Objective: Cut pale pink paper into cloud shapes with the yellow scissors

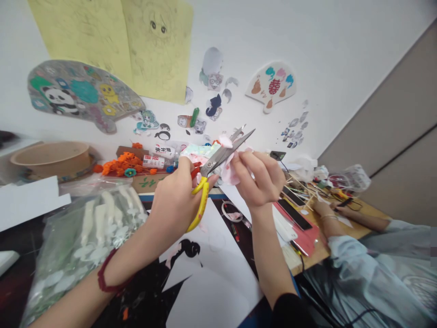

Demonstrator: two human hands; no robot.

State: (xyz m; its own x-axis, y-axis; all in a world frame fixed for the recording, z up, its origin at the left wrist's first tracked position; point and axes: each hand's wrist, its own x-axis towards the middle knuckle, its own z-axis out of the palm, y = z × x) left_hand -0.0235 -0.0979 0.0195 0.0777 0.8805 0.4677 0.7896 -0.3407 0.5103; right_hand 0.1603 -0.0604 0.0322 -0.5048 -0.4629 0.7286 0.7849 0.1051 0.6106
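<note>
My left hand is closed on a pair of scissors with a yellow and a red handle. Their blades stand slightly apart, pointing up and to the right. Between the fingertips of my right hand is a thin pale pink piece, soft-looking like tissue or cloth, which lies against the blades. Exactly where the blades meet it I cannot tell. Below both hands, a white sheet of paper lies on the dark table, with a black-haired cut-out figure on it.
To the left lies a clear plastic bag of pale parts, near a tan basin. Orange flower pieces and a bottle line the wall. A round magnifier-like ring is beside the paper. At right, another person's hands work near phones.
</note>
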